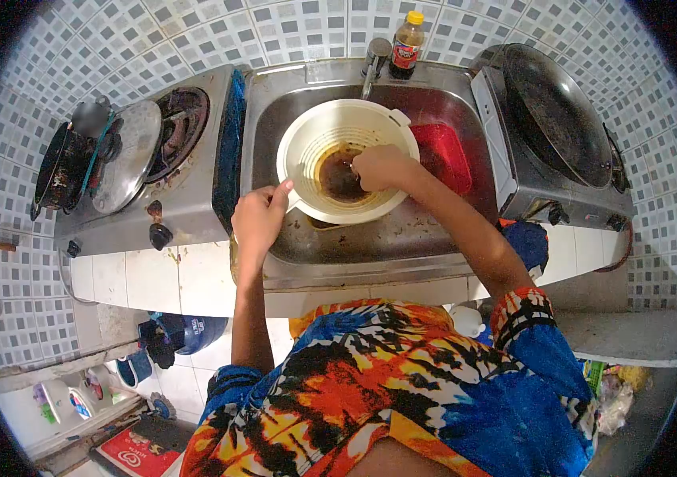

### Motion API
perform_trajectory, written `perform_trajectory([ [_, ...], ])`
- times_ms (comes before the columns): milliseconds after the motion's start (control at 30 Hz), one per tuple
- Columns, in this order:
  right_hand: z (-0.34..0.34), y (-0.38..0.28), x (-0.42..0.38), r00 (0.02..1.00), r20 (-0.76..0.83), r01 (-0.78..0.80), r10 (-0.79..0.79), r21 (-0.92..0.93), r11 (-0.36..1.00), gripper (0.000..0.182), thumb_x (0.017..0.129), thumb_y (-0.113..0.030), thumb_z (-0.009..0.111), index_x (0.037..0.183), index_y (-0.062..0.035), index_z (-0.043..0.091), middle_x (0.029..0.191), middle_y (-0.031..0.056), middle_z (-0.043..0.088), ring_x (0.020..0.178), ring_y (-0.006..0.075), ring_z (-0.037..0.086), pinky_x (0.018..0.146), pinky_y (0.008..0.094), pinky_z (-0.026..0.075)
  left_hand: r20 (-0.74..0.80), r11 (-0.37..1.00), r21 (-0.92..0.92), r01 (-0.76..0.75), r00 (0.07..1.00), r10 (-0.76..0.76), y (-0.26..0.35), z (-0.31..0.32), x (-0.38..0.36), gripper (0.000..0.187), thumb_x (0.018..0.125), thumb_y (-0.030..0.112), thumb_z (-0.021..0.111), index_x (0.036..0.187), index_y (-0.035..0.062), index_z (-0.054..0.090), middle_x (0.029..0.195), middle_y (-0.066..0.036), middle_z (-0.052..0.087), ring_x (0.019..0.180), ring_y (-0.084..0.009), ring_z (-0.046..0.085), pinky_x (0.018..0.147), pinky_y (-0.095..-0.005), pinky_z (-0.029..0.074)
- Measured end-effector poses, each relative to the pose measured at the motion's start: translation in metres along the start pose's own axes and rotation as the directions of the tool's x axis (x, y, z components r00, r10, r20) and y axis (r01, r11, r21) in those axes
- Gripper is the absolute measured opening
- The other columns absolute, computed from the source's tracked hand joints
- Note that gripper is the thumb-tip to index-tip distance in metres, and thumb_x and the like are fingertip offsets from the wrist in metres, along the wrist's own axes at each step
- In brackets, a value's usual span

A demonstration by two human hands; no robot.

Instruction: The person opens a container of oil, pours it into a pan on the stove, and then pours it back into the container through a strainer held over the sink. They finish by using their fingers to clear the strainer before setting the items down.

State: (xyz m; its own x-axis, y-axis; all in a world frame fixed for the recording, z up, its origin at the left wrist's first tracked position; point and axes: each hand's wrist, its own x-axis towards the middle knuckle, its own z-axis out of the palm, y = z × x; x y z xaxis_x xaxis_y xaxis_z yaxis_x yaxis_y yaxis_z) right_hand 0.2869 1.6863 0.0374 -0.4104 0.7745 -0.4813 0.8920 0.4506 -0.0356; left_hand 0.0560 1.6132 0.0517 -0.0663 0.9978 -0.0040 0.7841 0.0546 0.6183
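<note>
A cream-coloured plastic basin [303, 131] is held over the metal sink [362, 274], with dark brown liquid [342, 181] at its bottom. My left hand [261, 216] grips the basin's handle at the lower left, thumb on the rim. Inside the basin, my right hand [382, 168] is closed with its fingers at the liquid's edge; whatever it holds is too small to make out. Behind the basin stands the tap [377, 57]. A red tray [443, 155] lies in the sink to the right, partly behind the basin and my forearm.
A bottle with a yellow cap [407, 49] stands behind the sink. On the left stove [195, 219] are a glass lid [128, 157] and a dark pot [56, 171]. A large black wok [561, 115] sits on the right stove [533, 205].
</note>
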Motion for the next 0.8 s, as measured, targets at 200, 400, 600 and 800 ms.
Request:
perform_trajectory([
  [200,0.0,0.004,0.001,0.993,-0.102,0.061,-0.054,0.065,0.996,0.033,0.071,-0.013,0.055,0.101,-0.0127,0.069,0.092,0.0123,0.068,0.086,0.0313,0.065,0.073,0.0427,0.052,0.019,1.0,0.004,0.016,1.0,-0.016,-0.001,0.002,-0.001,0.051,0.087,0.052,0.054,0.078,0.0037,0.07,0.061,-0.02,0.059,0.063,-0.0386,0.06,0.06,-0.0419,0.046],
  [400,-0.002,0.0,-0.004,1.0,0.028,-0.007,0.007,0.03,1.0,0.033,0.071,-0.012,0.055,0.101,-0.0127,0.069,0.094,0.0127,0.068,0.09,0.031,0.065,0.076,0.0436,0.051,0.012,1.0,-0.003,0.021,1.0,-0.021,-0.002,0.003,-0.001,0.05,0.087,0.051,0.055,0.081,0.0049,0.071,0.062,-0.019,0.06,0.064,-0.0379,0.061,0.06,-0.0413,0.047],
  [600,0.009,0.007,0.001,0.986,-0.162,-0.02,0.028,0.05,0.999,0.03,0.07,-0.015,0.057,0.096,-0.0122,0.071,0.091,0.0119,0.069,0.086,0.0305,0.066,0.073,0.0434,0.052,0.009,1.0,-0.019,0.019,1.0,-0.019,-0.001,0.003,-0.001,0.049,0.086,0.052,0.055,0.083,0.0057,0.072,0.062,-0.019,0.061,0.064,-0.0375,0.062,0.061,-0.0406,0.047],
  [800,0.0,0.004,-0.004,0.995,0.016,0.099,-0.102,0.114,0.989,0.034,0.07,-0.015,0.058,0.101,-0.0141,0.069,0.095,0.012,0.069,0.089,0.0309,0.066,0.074,0.0427,0.052,0.01,1.0,-0.011,0.015,1.0,-0.015,-0.002,0.003,0.001,0.051,0.086,0.052,0.055,0.077,0.0038,0.07,0.061,-0.019,0.059,0.064,-0.0378,0.061,0.061,-0.0414,0.046],
])
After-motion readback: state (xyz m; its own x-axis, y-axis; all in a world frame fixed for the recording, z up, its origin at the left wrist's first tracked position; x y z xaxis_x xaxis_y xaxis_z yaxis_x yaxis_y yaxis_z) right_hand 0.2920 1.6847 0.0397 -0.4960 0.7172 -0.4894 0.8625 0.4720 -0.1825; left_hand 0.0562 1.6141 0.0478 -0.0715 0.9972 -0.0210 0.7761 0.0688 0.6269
